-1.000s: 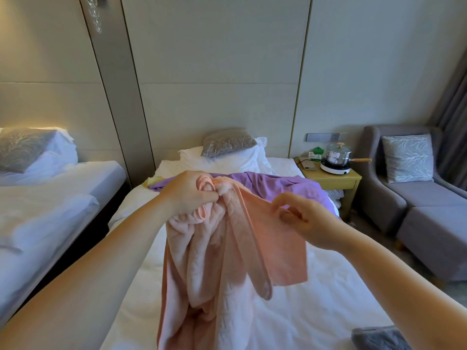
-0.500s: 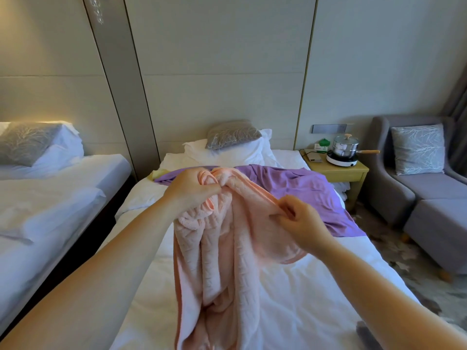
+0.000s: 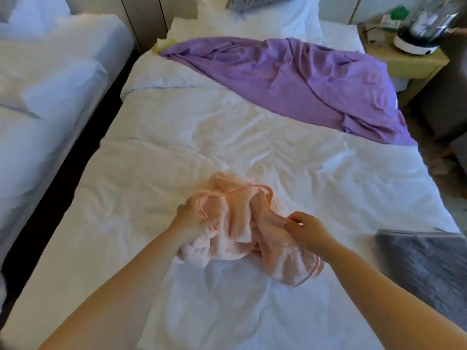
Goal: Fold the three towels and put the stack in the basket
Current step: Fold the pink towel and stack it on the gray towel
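A pink towel (image 3: 240, 223) lies bunched on the white bed (image 3: 177, 152) in front of me. My left hand (image 3: 192, 217) grips its left part, fingers curled into the cloth. My right hand (image 3: 307, 229) pinches a hemmed edge of the same towel on the right. A purple towel (image 3: 290, 74) lies spread and rumpled across the far half of the bed. A grey towel (image 3: 424, 269) lies at the bed's right edge, partly cut off by the frame. No basket is in view.
A second white bed (image 3: 50, 92) stands to the left across a dark gap. White pillows (image 3: 252, 18) lie at the head. A yellow bedside table (image 3: 409, 59) at the far right carries a pot on a white cooker.
The pink towel, held up in the air before, now lies on the bed with both hands lowered onto it. My view has tipped down toward the mattress.
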